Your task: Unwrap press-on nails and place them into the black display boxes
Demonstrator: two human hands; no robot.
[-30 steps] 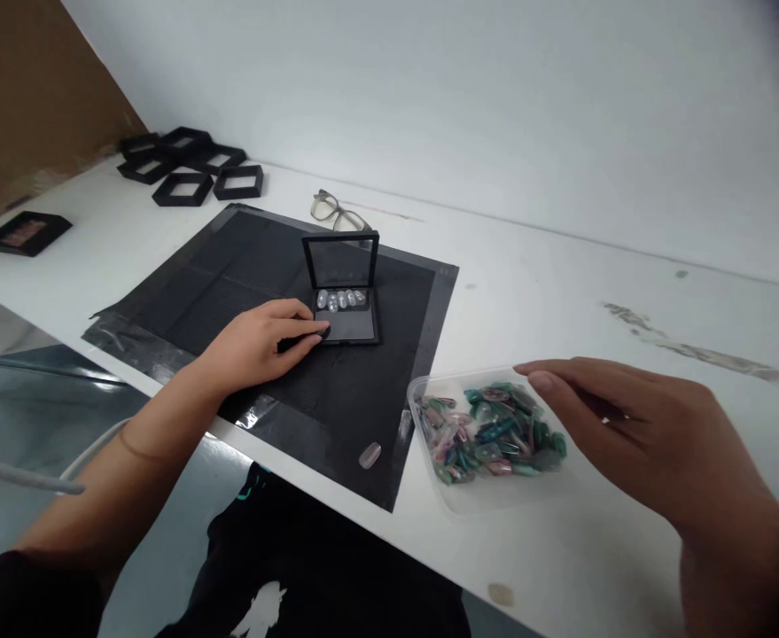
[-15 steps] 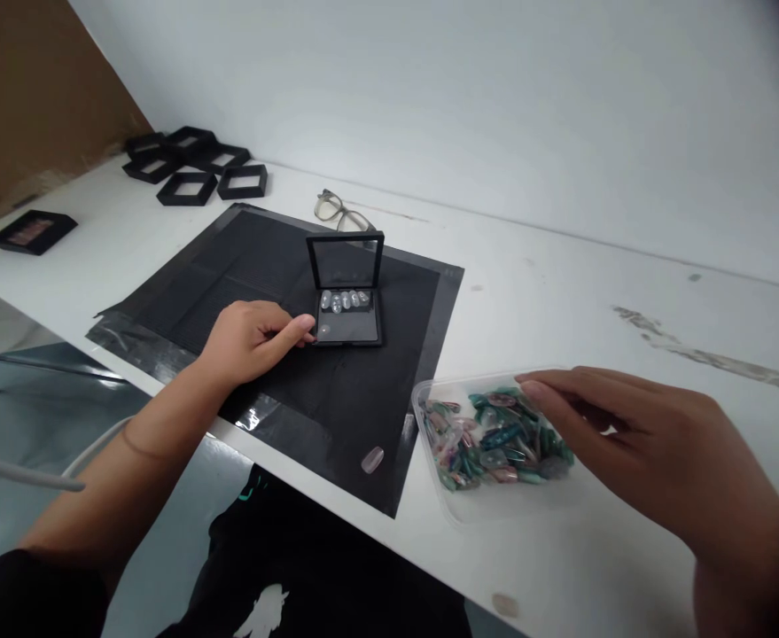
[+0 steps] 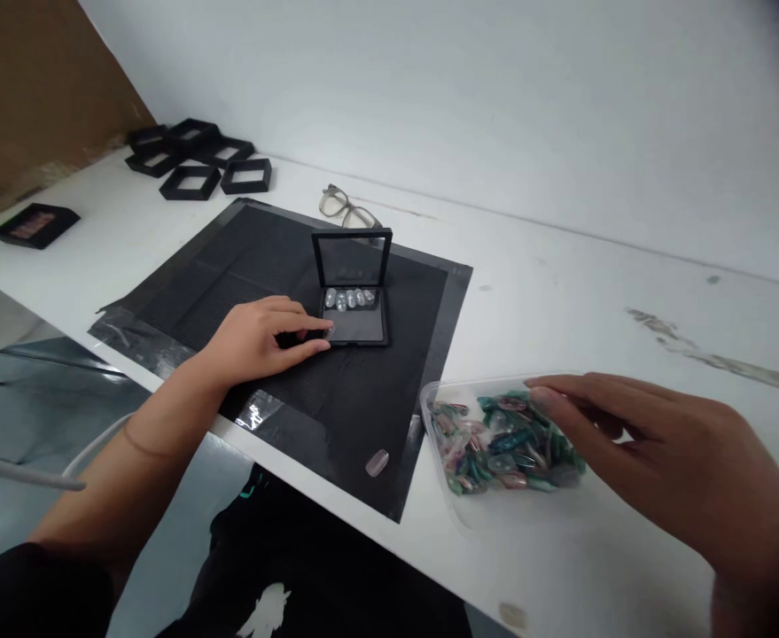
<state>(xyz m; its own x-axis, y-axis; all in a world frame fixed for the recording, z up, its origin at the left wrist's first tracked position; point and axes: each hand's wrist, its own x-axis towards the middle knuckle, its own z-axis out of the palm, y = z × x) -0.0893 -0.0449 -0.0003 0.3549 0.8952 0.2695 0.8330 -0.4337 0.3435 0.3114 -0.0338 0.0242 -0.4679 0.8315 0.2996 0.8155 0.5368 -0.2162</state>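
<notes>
An open black case (image 3: 362, 330) with its lid raised stands on the black mat (image 3: 276, 257). Inside it lies a row of several clear, pale nail tips (image 3: 351, 299). My left hand (image 3: 262, 341) is at the case's near left corner, index fingertip over the edge and thumb apart from it; a small clear piece shows by the index fingertip. My right hand (image 3: 655, 443) hovers over the right side of a clear plastic tub (image 3: 432, 443) of green and pink nail tips (image 3: 512, 443). Its thumb and index finger are pressed together; anything between them is hidden.
One loose clear nail tip (image 3: 377, 462) lies near the mat's front corner. Glasses (image 3: 349, 211) rest behind the mat. Several black frames (image 3: 246, 176) are at the back left, and a black box (image 3: 35, 226) is at the far left.
My left index finger has lifted and stretched onto the case's left corner, apart from the thumb. My right hand stays over the tub. The whole view has shifted slightly.
</notes>
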